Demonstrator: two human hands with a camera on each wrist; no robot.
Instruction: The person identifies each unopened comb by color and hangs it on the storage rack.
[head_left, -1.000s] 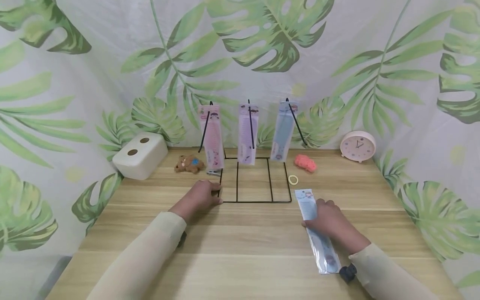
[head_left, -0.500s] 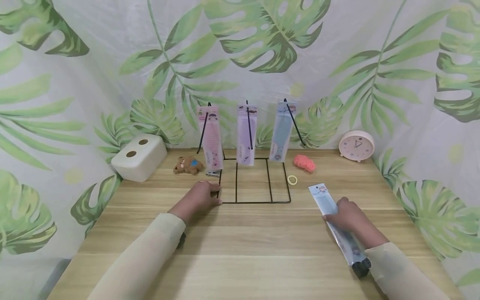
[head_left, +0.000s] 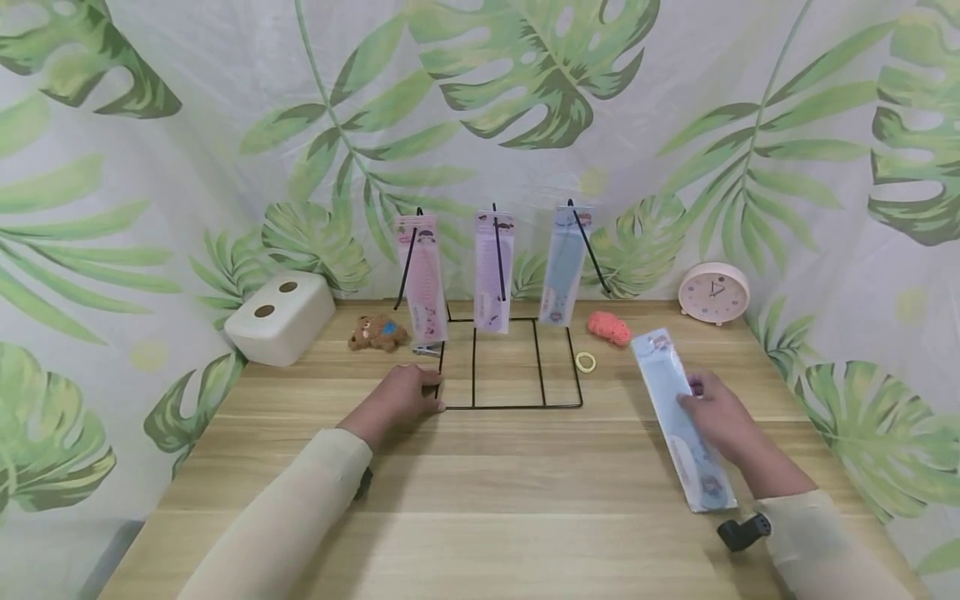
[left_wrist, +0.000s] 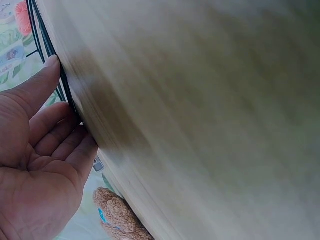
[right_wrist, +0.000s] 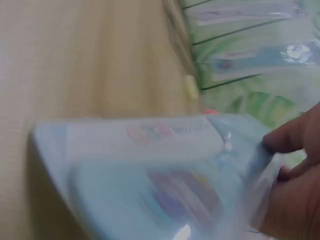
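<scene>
My right hand (head_left: 720, 417) grips a blue packaged comb (head_left: 675, 425) by its edge, raised over the right side of the table. In the right wrist view the clear wrapper (right_wrist: 150, 175) is blurred and tilted, with thumb and fingers pinching its side. My left hand (head_left: 401, 392) holds the front left corner of a black wire display rack (head_left: 510, 407), thumb and fingers at its base wires. On the rack's hooks hang a pink packaged comb (head_left: 424, 287), a lilac one (head_left: 486, 292) and a blue one (head_left: 562, 267).
Left of the rack are a brown toy bear (head_left: 377, 332), a small metal clip (head_left: 427, 350) and a white box with two holes (head_left: 281, 321). To its right lie a cream ring (head_left: 586, 362) and coral yarn (head_left: 609, 327). A pink clock (head_left: 714, 294) stands farther right.
My right hand has lifted the blue packaged comb off the table and carried it to the right, turning its front upward. The left hand stays at the rack's corner.
</scene>
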